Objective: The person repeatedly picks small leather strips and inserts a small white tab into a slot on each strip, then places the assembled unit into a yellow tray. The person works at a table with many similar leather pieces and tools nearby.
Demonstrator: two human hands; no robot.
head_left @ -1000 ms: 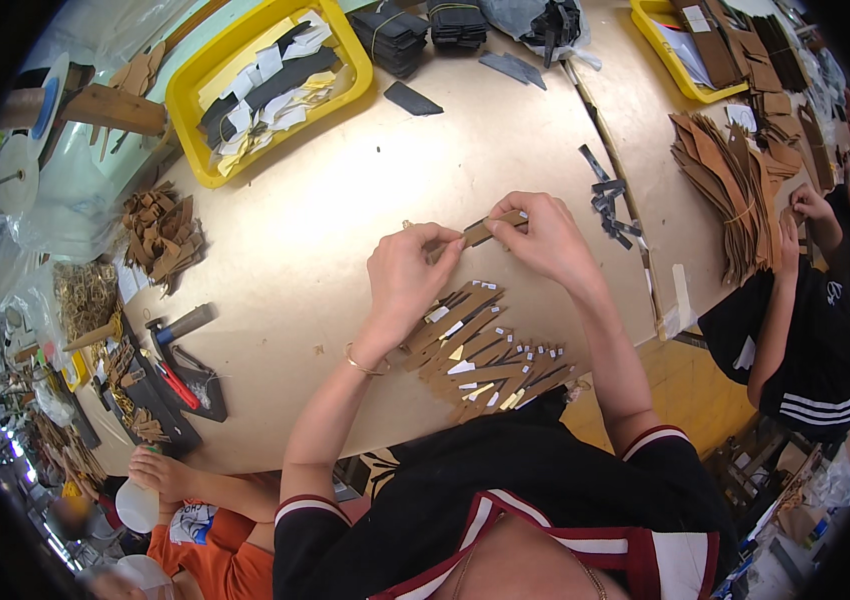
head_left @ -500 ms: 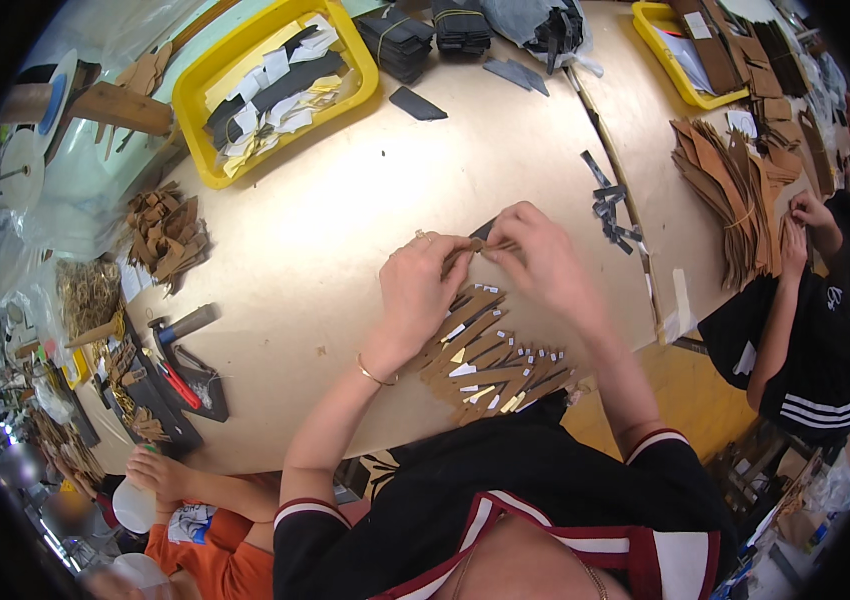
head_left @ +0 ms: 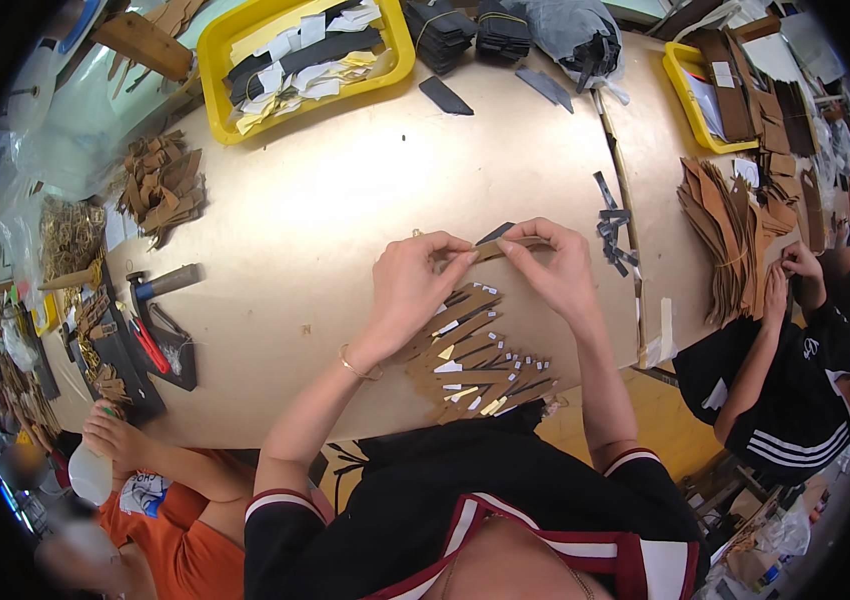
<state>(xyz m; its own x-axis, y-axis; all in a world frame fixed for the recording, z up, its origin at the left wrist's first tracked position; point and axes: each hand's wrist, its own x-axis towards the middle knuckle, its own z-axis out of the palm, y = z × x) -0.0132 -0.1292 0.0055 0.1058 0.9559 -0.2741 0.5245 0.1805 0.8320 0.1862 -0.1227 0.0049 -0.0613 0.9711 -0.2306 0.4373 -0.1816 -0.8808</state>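
My left hand [head_left: 413, 285] and my right hand [head_left: 551, 268] are close together over the table, each with thumb and fingers pinched. Between them runs a narrow brown leather strip [head_left: 488, 252], one end in each hand. Just beyond it a dark flat piece [head_left: 496, 232] shows, partly covered by my fingers; whether I touch it I cannot tell. Below my hands, close to my body, lies a fanned heap of brown leather strips [head_left: 485, 377] with small white labels and some dark, white and yellowish pieces among them.
A yellow tray [head_left: 407, 72] of scraps stands at the far left, beside bundled dark pieces [head_left: 443, 38]. A hammer [head_left: 167, 282], red-handled pliers [head_left: 152, 348] and brown scraps [head_left: 163, 185] lie left. Leather stacks [head_left: 720, 235] and a co-worker's hands [head_left: 795, 262] are right; another co-worker's hand [head_left: 110, 435] is lower left.
My hands have moved slightly apart, and the brown strip now shows stretched between them. The whole view has shifted a little; the co-worker's hands on the right have moved slightly.
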